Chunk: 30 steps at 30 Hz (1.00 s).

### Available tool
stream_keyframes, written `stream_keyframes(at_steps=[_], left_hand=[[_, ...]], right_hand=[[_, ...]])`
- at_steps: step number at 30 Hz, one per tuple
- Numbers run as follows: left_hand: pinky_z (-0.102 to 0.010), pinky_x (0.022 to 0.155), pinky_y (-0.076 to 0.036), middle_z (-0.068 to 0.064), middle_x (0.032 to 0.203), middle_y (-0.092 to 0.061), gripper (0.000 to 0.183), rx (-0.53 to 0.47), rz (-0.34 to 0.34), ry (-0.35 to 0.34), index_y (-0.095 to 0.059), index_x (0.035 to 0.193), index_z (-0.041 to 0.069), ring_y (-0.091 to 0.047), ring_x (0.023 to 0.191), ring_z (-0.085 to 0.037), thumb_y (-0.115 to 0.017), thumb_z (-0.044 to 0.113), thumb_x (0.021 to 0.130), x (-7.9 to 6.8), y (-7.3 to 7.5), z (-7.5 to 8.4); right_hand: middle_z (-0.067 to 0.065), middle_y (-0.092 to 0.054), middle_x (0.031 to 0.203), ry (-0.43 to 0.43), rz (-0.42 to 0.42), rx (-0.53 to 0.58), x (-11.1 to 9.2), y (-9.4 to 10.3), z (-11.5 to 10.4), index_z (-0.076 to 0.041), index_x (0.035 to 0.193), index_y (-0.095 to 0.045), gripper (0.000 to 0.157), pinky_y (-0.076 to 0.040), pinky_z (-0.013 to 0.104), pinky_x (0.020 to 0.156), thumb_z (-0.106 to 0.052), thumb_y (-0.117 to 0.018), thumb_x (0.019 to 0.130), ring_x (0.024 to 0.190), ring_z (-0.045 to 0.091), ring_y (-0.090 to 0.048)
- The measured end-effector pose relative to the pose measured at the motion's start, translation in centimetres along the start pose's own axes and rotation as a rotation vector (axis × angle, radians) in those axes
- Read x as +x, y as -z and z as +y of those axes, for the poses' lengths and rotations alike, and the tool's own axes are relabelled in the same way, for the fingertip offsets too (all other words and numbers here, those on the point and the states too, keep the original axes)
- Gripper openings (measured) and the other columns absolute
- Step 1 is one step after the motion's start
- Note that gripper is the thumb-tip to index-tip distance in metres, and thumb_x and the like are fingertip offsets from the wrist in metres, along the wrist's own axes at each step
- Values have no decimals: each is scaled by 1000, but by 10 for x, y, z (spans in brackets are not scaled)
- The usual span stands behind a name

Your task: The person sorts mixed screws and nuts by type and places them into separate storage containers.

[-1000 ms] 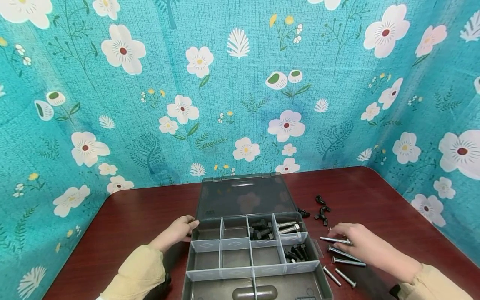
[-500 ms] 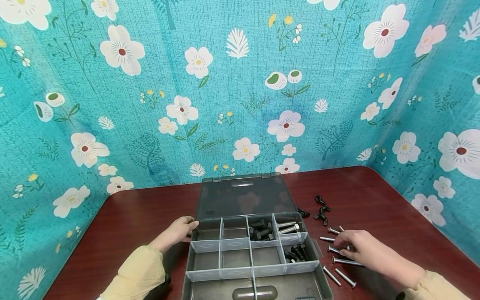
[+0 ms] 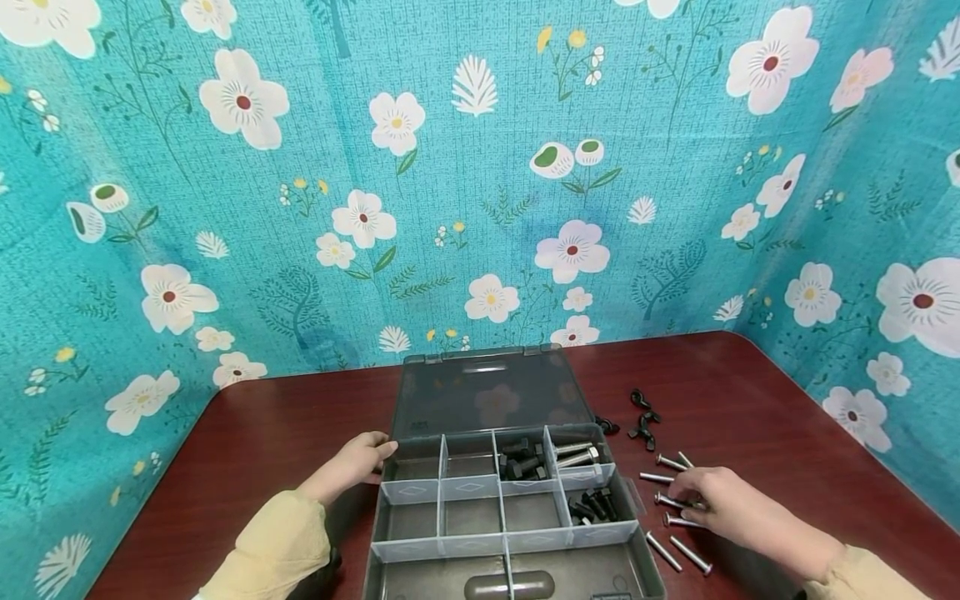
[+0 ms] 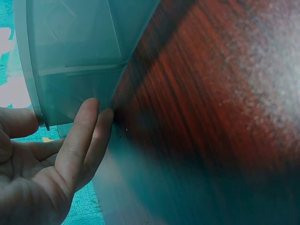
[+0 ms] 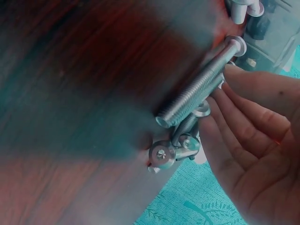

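A smoky clear organizer box (image 3: 468, 546) with dividers stands on the dark red table, its lid folded back. My left hand (image 3: 356, 462) rests at its far left corner. In the left wrist view the thumb (image 4: 18, 123) touches the rim and two fairly straight fingers (image 4: 77, 140) lie against the outer wall. On the right, my right hand (image 3: 723, 500) hovers low over several loose silver bolts (image 3: 690, 556). The right wrist view shows its thumb and extended fingers close beside a long threaded bolt (image 5: 199, 89); no clear grip shows. Part of the bolts is hidden behind the hand.
Several black wing-shaped pieces (image 3: 643, 432) lie right of the tinted lid (image 3: 487, 387). Black bolts (image 3: 525, 467) fill one compartment, shorter black bolts (image 3: 596, 504) another, and silver bolts (image 3: 577, 458) the back right one. A floral curtain (image 3: 435, 192) hangs behind the table.
My right hand has drawn back toward me over the silver bolts, uncovering bolts near the wing-shaped pieces. The left hand and the box have stayed put.
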State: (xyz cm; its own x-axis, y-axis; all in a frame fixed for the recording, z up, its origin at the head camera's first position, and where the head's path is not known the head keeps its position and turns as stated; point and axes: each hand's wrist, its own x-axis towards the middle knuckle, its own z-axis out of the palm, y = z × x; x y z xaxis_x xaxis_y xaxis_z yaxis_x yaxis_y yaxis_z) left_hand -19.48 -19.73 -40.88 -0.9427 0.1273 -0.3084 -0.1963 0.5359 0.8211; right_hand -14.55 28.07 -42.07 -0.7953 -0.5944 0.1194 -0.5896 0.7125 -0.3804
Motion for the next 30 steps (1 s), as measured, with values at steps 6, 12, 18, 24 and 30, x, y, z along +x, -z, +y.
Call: stream_keyframes(at_steps=[6, 12, 18, 24, 30], left_hand=[[-46, 77, -53, -38, 120, -43, 45, 2, -7, 5, -28, 127, -24, -46, 110, -46, -40, 7, 97, 0, 0, 1], [-45, 77, -53, -37, 121, -43, 45, 16, -3, 15, -29, 128, -23, -46, 110, -46, -40, 7, 97, 0, 1, 2], [-45, 77, -53, -36, 119, -44, 44, 10, -1, 10, -30, 127, -23, -46, 109, -46, -40, 7, 97, -2, 0, 4], [-45, 77, -53, -35, 117, -46, 43, 9, -1, 10, -31, 126, -23, -48, 107, -45, -40, 7, 97, -2, 1, 5], [-45, 77, -53, -35, 118, -46, 44, 11, -6, 13, -30, 127, -23, -48, 108, -45, -40, 8, 97, -1, 1, 4]], right_hand=[[-8, -60, 74, -25, -40, 50, 4, -1, -1, -9, 80, -64, 18, -47, 22, 50, 3, -72, 69, 65, 0, -54], [-7, -58, 71, -31, -45, 60, 6, -3, -1, -7, 80, -63, 19, -46, 22, 49, 5, -72, 69, 63, -1, -52], [-8, -58, 74, 0, 14, 2, 6, -5, -3, -10, 79, -63, 19, -47, 21, 50, 4, -72, 69, 64, 0, -53], [-12, -55, 73, 87, 179, -60, 10, -1, -6, -12, 81, -64, 22, -45, 20, 49, 4, -73, 68, 63, -5, -45], [-10, -56, 76, 134, 327, -85, 15, 8, -17, -12, 83, -64, 29, -45, 18, 48, 8, -74, 65, 66, -5, -48]])
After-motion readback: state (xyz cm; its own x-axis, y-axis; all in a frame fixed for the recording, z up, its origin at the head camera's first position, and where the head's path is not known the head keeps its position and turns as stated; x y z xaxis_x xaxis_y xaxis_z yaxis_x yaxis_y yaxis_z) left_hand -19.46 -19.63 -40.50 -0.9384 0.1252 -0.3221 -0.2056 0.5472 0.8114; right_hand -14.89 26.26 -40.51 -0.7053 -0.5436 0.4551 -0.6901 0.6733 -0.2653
